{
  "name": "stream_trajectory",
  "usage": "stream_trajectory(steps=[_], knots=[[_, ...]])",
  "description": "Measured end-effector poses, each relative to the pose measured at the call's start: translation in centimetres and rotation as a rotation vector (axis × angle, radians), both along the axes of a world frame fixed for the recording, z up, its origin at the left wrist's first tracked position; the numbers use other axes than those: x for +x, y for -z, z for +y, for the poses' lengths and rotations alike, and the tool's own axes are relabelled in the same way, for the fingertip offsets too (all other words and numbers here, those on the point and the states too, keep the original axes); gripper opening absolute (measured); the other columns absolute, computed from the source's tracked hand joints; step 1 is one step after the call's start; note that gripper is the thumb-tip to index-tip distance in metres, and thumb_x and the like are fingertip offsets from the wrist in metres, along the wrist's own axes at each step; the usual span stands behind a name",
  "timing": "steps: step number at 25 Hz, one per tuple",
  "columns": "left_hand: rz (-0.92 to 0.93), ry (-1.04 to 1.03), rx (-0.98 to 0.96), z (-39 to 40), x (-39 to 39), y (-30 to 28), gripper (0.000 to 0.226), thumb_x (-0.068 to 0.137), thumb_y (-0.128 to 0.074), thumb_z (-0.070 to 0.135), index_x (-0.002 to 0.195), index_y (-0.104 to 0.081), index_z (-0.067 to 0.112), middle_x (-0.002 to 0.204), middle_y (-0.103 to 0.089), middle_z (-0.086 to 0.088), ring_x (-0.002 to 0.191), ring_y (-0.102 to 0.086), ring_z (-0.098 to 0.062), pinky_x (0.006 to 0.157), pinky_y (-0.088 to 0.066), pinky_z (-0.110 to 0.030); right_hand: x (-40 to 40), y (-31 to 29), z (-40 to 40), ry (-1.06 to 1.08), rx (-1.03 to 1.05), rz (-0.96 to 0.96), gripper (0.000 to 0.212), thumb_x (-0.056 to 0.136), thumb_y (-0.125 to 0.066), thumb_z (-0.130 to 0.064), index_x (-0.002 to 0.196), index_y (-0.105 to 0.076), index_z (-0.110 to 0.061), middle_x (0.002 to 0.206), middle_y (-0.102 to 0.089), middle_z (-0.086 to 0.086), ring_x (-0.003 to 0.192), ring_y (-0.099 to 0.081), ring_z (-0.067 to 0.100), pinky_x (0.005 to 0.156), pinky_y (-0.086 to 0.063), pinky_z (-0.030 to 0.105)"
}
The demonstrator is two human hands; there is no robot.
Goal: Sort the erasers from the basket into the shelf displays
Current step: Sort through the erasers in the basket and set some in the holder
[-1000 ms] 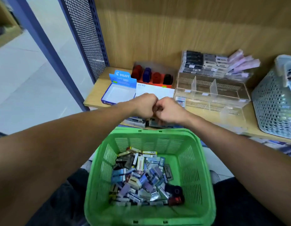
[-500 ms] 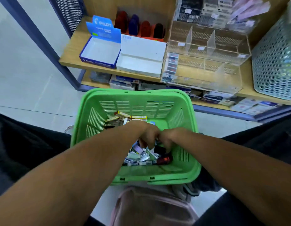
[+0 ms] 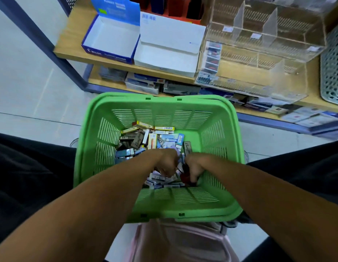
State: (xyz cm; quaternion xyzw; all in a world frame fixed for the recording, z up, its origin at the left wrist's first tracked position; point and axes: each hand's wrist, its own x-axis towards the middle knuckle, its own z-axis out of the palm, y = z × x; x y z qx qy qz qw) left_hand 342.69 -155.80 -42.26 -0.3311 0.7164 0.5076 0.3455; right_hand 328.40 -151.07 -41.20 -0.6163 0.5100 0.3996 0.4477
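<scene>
The green basket (image 3: 219, 203) sits in front of me, between my knees, with several small boxed erasers (image 3: 155, 137) heaped in its bottom. Both my hands are down inside it, close together at the near side of the heap. My left hand (image 3: 165, 162) has its fingers curled down into white-and-blue erasers (image 3: 158, 180); whether it holds one is hidden. My right hand (image 3: 195, 166) grips a red and black eraser (image 3: 185, 177). On the wooden shelf (image 3: 69, 46) stand an open blue box (image 3: 111, 40), a white box (image 3: 170, 48) and a clear acrylic display (image 3: 259, 46) with dividers.
A red tray of dark items (image 3: 173, 8) stands behind the white box. A grey perforated basket (image 3: 332, 69) is at the shelf's right end. Packets fill the lower shelf (image 3: 145, 84). A blue upright post (image 3: 41, 36) rises on the left, and a pink stool (image 3: 183, 242) is below the basket.
My hands came down from the shelf edge into the basket and now dig in the eraser heap. The view tilted down and moved nearer to the basket.
</scene>
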Motion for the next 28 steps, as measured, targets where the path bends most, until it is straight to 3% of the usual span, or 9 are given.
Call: stream_trajectory(steps=[4,8,10,12,15,19,22,24,28], knots=[[-0.003,-0.061,0.029,0.3,0.0,-0.7,0.007,0.081,-0.074,0.005,0.078,-0.069,0.002,0.059,-0.061,-0.008,0.053,-0.062,-0.016,0.053,-0.050,-0.025,0.3,-0.1,0.6,0.193,0.130,-0.030,0.057,0.069,-0.083,-0.006,0.121,-0.058,-0.004,0.114,-0.066,0.015,0.087,-0.069,0.027,0.064,-0.060,0.035],[0.031,-0.258,0.095,-0.3,0.5,-3.0,0.015,0.081,-0.071,0.001,0.095,-0.069,-0.003,0.065,-0.060,-0.011,0.053,-0.055,-0.018,0.050,-0.048,-0.023,-0.6,-2.5,-1.4,0.460,0.200,-0.156,0.055,0.070,-0.081,0.004,0.120,-0.059,-0.002,0.109,-0.066,0.015,0.093,-0.069,0.034,0.078,-0.061,0.045],[0.059,-0.514,0.268,-1.1,1.1,-4.7,0.041,0.080,-0.073,-0.007,0.119,-0.060,-0.001,0.094,-0.069,-0.022,0.073,-0.066,-0.024,0.064,-0.059,-0.030,-0.9,-5.0,-3.5,0.593,0.154,-0.279,0.052,0.072,-0.080,0.006,0.119,-0.058,-0.005,0.106,-0.067,0.014,0.101,-0.069,0.032,0.089,-0.057,0.048],[0.139,-0.682,0.446,-2.4,2.0,-6.8,0.057,0.081,-0.075,-0.007,0.131,-0.050,0.005,0.121,-0.065,-0.028,0.099,-0.067,-0.033,0.087,-0.059,-0.041,-1.3,-7.5,-5.6,0.714,0.147,-0.423,0.056,0.071,-0.079,0.011,0.120,-0.056,-0.006,0.114,-0.067,0.018,0.106,-0.068,0.035,0.098,-0.051,0.055],[0.277,-0.847,0.611,-4.5,3.1,-10.3,0.056,0.083,-0.073,-0.006,0.132,-0.049,0.008,0.125,-0.066,-0.025,0.113,-0.066,-0.036,0.098,-0.054,-0.043,-2.2,-10.8,-8.0,0.746,0.139,-0.592,0.058,0.071,-0.078,0.014,0.120,-0.055,-0.004,0.118,-0.066,0.021,0.109,-0.067,0.036,0.098,-0.051,0.054],[0.354,-0.856,0.540,-6.3,2.9,-14.3,0.050,0.087,-0.072,0.005,0.133,-0.055,0.005,0.121,-0.068,-0.017,0.102,-0.070,-0.028,0.080,-0.061,-0.028,-2.3,-15.4,-9.3,0.673,0.033,-0.685,0.038,0.077,-0.077,0.009,0.106,-0.057,-0.006,0.091,-0.071,0.009,0.084,-0.072,0.018,0.070,-0.060,0.032],[0.387,-0.880,0.499,-7.4,2.7,-17.2,0.041,0.089,-0.071,0.016,0.126,-0.057,0.004,0.098,-0.070,-0.011,0.077,-0.067,-0.018,0.060,-0.056,-0.018,-2.3,-18.7,-10.1,0.612,-0.124,-0.741,0.044,0.078,-0.079,0.000,0.115,-0.057,-0.010,0.106,-0.071,0.009,0.098,-0.070,0.019,0.086,-0.058,0.036],[0.438,-0.888,0.430,-8.5,2.7,-19.4,0.036,0.092,-0.068,0.023,0.122,-0.057,0.006,0.090,-0.068,-0.008,0.069,-0.062,-0.013,0.054,-0.052,-0.016,-2.2,-21.5,-10.9,0.540,-0.252,-0.757,0.045,0.082,-0.079,-0.010,0.120,-0.055,-0.010,0.116,-0.068,0.011,0.103,-0.066,0.017,0.094,-0.054,0.038],[0.561,-0.912,0.266,-11.9,2.8,-24.7,0.023,0.099,-0.059,0.020,0.113,-0.059,0.002,0.080,-0.067,-0.008,0.062,-0.063,-0.014,0.053,-0.052,-0.016,-2.0,-26.2,-13.3,0.596,-0.321,-0.884,0.030,0.092,-0.067,-0.005,0.115,-0.049,-0.002,0.101,-0.064,0.008,0.094,-0.064,0.014,0.083,-0.056,0.027]])
